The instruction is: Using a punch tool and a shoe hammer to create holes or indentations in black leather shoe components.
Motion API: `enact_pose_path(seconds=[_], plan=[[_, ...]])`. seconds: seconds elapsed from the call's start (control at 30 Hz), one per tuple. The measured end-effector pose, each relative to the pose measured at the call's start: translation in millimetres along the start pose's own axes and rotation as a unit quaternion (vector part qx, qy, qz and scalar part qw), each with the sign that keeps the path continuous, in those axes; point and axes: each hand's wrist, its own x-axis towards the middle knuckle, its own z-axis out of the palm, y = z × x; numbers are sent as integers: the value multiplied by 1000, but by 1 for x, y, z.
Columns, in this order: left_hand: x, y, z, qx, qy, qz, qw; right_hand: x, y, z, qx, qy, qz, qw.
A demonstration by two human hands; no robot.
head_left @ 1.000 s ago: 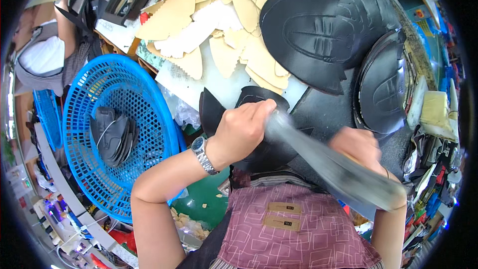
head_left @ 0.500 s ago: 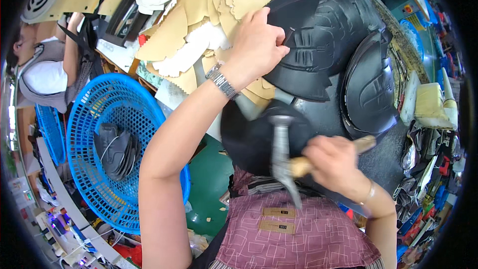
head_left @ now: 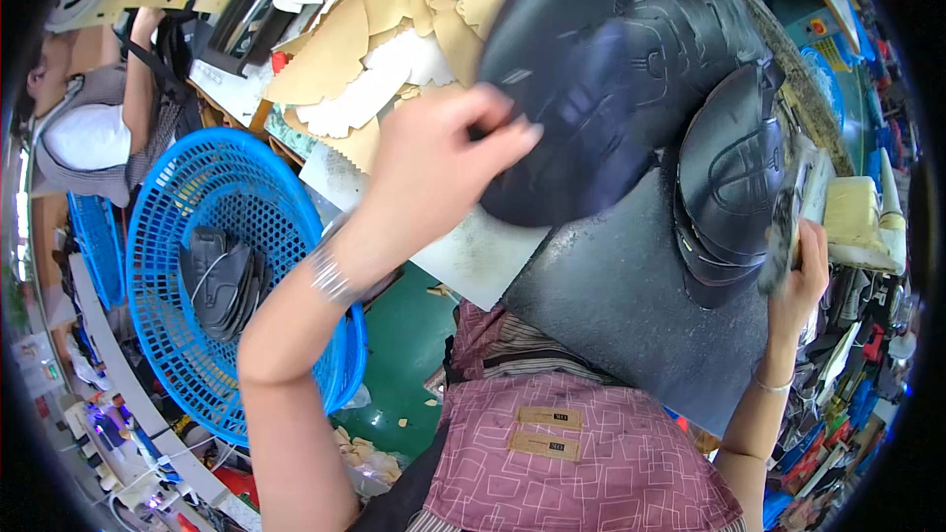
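My left hand (head_left: 448, 153) pinches the edge of a black shoe upper piece (head_left: 567, 128), lifted and blurred over the far side of the dark work surface (head_left: 631, 305). Behind it spreads a heap of similar black embossed upper pieces (head_left: 680, 30). My right hand (head_left: 806, 271) is closed at the right edge of the surface, around a flat greyish thing (head_left: 784, 222) too smeared to name. Just left of it stands a stack of curved black upper pieces (head_left: 731, 158). No hammer can be made out now.
Tan and white leather sheets (head_left: 404, 10) lie at the back left. A blue plastic basket (head_left: 148, 266) with black pieces stands on my left. A yellowish container (head_left: 852, 212) sits at the right edge. Another person (head_left: 94, 143) is at the far left.
My left hand has pulled back toward me with a black upper piece. My right hand has moved right, from the hammer over the near edge to the flat greyish thing.
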Motion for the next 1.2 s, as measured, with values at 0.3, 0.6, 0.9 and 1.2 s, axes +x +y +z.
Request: enact_pose_path(seconds=[0.3,0.6,0.9,1.2], plan=[[-142,-38,-17,-179,-12,-253,951,1,-124,50,297,-351,-151,875],[-74,-47,23,-242,55,-159,956,6,-140,48,301,-388,-140,860],[-58,-52,38,-164,43,-157,973,11,-132,48,267,-418,-128,859],[-63,-67,50,133,67,148,978,19,-137,33,348,-307,-216,859]])
